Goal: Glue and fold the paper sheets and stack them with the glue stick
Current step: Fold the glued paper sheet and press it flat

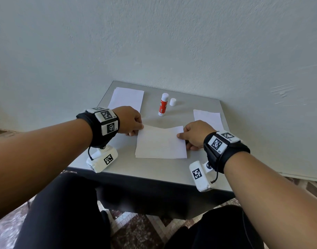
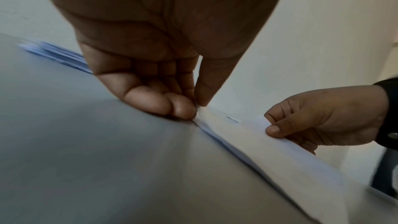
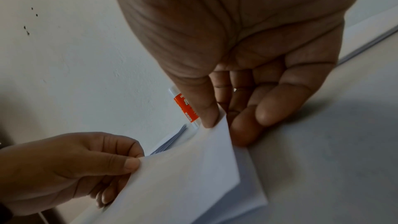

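A white paper sheet (image 1: pixel 161 142) lies in the middle of the grey table (image 1: pixel 154 169), its far half lifted and curved back toward me. My left hand (image 1: pixel 131 124) pinches the sheet's far left corner between thumb and fingers (image 2: pixel 183 108). My right hand (image 1: pixel 193 133) pinches the far right corner, thumb on top (image 3: pixel 210 117). An orange-and-white glue stick (image 1: pixel 162 105) stands uncapped behind the sheet, and its white cap (image 1: pixel 172 102) stands just to its right. The orange glue stick (image 3: pixel 185 106) also shows behind my right thumb.
A stack of white sheets (image 1: pixel 126 98) lies at the table's far left. Another white paper pile (image 1: pixel 208 118) lies at the far right, behind my right hand. A pale wall (image 1: pixel 154 42) rises directly behind the table. My legs (image 1: pixel 68 209) are below the table's front edge.
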